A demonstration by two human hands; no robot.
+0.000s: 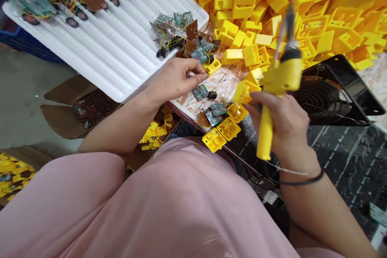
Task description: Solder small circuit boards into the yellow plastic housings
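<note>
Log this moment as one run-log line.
left hand: near yellow plastic housing | right hand: holding soldering iron | nearby: small circuit board

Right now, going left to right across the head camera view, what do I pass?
Grey floor, open cardboard box, white foam tray, left hand, right hand holding a yellow soldering iron, black fan.
</note>
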